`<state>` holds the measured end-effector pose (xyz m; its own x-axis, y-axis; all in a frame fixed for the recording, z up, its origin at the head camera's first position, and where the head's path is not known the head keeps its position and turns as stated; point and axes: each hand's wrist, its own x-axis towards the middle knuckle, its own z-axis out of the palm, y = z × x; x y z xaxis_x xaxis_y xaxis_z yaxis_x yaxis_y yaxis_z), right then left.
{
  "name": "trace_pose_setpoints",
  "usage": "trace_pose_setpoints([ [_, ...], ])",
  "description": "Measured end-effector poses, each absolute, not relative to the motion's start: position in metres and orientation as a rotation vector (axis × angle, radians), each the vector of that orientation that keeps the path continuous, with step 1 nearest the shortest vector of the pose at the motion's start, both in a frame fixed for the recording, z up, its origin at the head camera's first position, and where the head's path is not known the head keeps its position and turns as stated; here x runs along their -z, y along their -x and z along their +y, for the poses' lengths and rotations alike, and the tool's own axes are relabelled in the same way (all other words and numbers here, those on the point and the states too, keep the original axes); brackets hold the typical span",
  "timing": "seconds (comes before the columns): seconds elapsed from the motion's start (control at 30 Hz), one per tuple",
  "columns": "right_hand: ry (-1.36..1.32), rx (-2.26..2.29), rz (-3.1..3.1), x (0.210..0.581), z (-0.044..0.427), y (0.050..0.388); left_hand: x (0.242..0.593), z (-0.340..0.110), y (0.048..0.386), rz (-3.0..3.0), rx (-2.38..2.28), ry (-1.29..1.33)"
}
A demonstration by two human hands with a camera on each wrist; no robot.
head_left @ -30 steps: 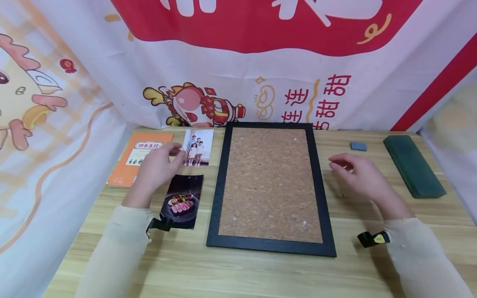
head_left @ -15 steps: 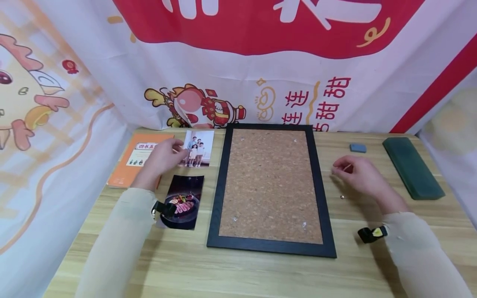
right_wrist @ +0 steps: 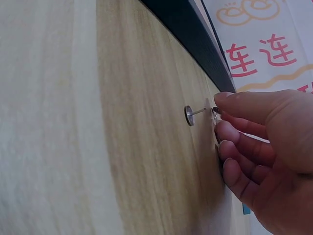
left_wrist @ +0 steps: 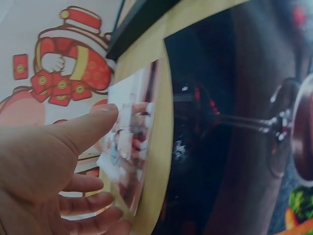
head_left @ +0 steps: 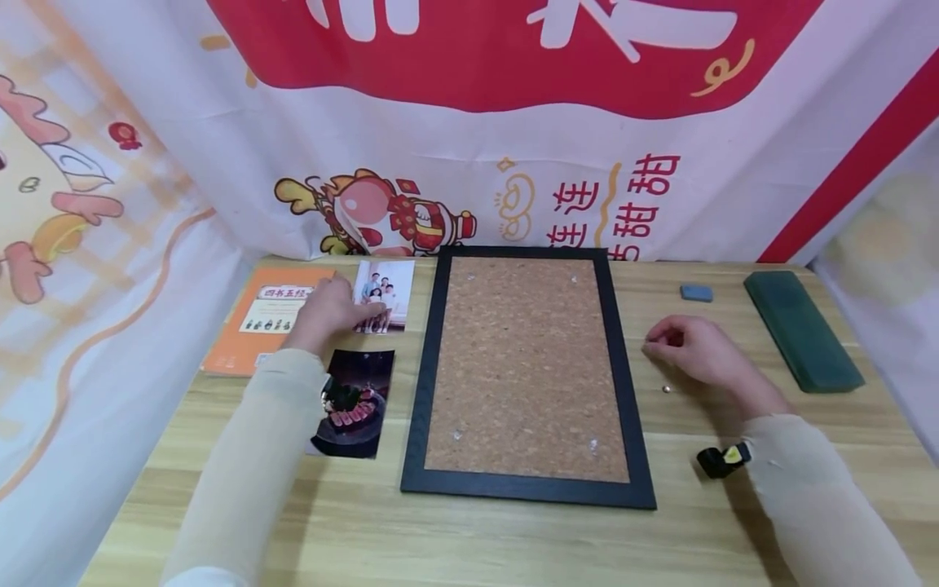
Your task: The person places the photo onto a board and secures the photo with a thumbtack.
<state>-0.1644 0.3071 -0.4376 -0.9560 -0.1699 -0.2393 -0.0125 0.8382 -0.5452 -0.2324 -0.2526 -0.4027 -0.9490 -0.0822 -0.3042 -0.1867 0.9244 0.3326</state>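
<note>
My left hand (head_left: 326, 312) is over the edge of the orange book, beside a family photo (head_left: 397, 287). Its thumb points across the picture's left side, and in the left wrist view the other fingers (left_wrist: 88, 201) curl loosely. Whether the hand touches the photo, I cannot tell. Below lies a dark steak photo (head_left: 361, 424), partly under my wrist camera. To the right of the cork board (head_left: 528, 367), my right hand (head_left: 693, 349) pinches a small dark thumbtack (right_wrist: 216, 111) between thumb and forefinger, mostly hidden. Another thumbtack (right_wrist: 190, 115) lies on the table near it.
The black-framed board has several shiny spots near its corners. An orange book (head_left: 233, 338) lies at the far left. A small blue block (head_left: 696, 293) and a long dark green case (head_left: 803, 333) lie at the right. A printed cloth (head_left: 469, 179) hangs behind the table.
My left hand has turned and moved slightly right, bringing its thumb over the family photo. The right hand's fingertips have closed together and lowered slightly. The head view has shifted a little.
</note>
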Motion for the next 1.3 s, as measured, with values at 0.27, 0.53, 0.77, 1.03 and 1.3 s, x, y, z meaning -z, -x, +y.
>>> trace_pose_setpoints([
  [0.27,0.137,0.797,2.762,0.441,0.303,0.166,0.412,-0.244,0.238,2.817,-0.381,0.262],
  [0.53,0.132,0.794,2.767,0.44,0.301,0.166,0.41,-0.248,0.237,2.812,-0.565,0.254],
  [0.77,0.129,0.809,2.749,0.435,0.3,0.165,0.408,-0.26,0.232,2.796,-0.802,0.193],
  [1.03,0.036,0.894,2.728,0.425,0.298,0.163,0.399,-0.265,0.221,2.786,-0.975,0.042],
  [1.3,0.062,0.944,2.739,0.423,0.295,0.164,0.39,-0.266,0.202,2.825,-1.187,0.012],
])
